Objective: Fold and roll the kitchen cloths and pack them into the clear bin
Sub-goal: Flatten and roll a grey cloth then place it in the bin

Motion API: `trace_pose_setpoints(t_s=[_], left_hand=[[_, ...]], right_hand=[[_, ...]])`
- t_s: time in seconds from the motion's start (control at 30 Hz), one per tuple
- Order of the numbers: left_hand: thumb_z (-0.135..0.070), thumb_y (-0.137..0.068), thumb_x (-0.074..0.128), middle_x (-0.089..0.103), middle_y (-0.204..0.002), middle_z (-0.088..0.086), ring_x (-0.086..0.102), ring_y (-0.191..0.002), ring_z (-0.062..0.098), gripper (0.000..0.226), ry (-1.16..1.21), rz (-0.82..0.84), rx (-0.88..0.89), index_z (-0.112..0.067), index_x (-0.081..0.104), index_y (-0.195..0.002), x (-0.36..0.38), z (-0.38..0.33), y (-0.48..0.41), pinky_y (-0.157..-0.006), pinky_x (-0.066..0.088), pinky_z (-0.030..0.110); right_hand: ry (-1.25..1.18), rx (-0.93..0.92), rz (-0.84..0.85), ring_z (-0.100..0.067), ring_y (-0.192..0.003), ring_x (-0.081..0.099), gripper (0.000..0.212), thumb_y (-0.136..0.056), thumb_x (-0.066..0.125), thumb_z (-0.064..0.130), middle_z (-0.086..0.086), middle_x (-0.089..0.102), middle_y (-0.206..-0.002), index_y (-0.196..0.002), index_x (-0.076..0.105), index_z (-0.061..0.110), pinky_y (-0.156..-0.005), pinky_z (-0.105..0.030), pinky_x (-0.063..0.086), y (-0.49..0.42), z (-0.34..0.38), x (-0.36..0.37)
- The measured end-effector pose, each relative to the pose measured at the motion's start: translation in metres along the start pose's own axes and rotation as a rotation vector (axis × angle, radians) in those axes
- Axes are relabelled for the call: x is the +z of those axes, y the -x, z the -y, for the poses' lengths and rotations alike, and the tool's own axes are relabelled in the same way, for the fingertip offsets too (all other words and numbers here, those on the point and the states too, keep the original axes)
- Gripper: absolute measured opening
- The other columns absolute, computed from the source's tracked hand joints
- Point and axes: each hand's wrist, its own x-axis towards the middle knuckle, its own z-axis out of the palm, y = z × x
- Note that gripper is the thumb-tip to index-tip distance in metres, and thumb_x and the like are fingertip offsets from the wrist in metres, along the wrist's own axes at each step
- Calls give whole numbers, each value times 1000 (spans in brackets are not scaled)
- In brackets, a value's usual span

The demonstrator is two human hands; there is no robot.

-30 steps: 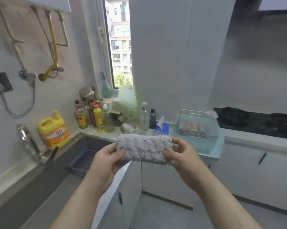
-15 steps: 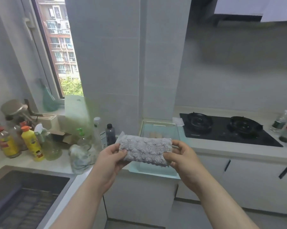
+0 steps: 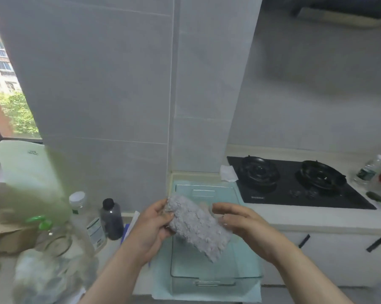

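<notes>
A fluffy grey cloth (image 3: 198,227), folded into a thick pad, hangs tilted over the clear bin (image 3: 246,275), its lower end pointing down to the right. My left hand (image 3: 151,227) pinches its upper left end. My right hand (image 3: 237,218) touches its right side with the fingers spread loosely. The bin stands on a pale teal mat (image 3: 163,284) at the counter's front edge. What lies inside the bin is mostly hidden by the cloth and my hands.
A black two-burner gas hob (image 3: 295,183) lies right of the bin. Bottles (image 3: 111,218) and a spray bottle (image 3: 44,224) crowd the counter to the left, beside a green cutting board (image 3: 29,172). More bottles (image 3: 369,170) stand at the far right.
The view swung right from the sink to the bin and moved closer. The cloth went from level to tilted, now over the bin, and my right hand loosened its hold.
</notes>
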Motion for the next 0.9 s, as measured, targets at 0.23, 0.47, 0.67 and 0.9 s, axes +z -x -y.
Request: trace_pose_setpoints(t_s=[0.23,0.47,0.67,0.9], left_hand=[[9,-94,44,73,-105,11,69,-96,24,32,-177,18,-116,-10,64,-110,12,27,-65,-81,58,37],[-13,-94,57,66,-102,-8,61,-97,10,18,-673,-272,136,-30,61,-97,-2,45,-77,-88,48,29],[-18,-96,50,65,-99,-8,58,-97,8,16,-821,-313,42,-24,64,-97,-23,78,-67,-82,44,21],[-26,-102,37,58,-119,-12,55,-111,6,21,-598,-318,-109,-35,53,-111,-36,99,-60,-100,42,29]], right_hand=[[32,135,33,-14,-106,66,46,-76,70,5,-1,68,-117,-116,64,27,-87,-30,54,-68,-19,1],[162,398,-18,-17,-84,69,48,-69,61,12,-2,68,-102,-116,57,23,-60,-24,55,-95,-75,-1],[327,615,56,-8,-70,55,15,-77,55,5,0,56,-84,-91,54,11,-49,-10,39,-117,-115,37],[605,659,39,-28,-120,52,54,-89,57,21,-14,50,-132,-136,34,6,-91,-30,43,-136,-144,75]])
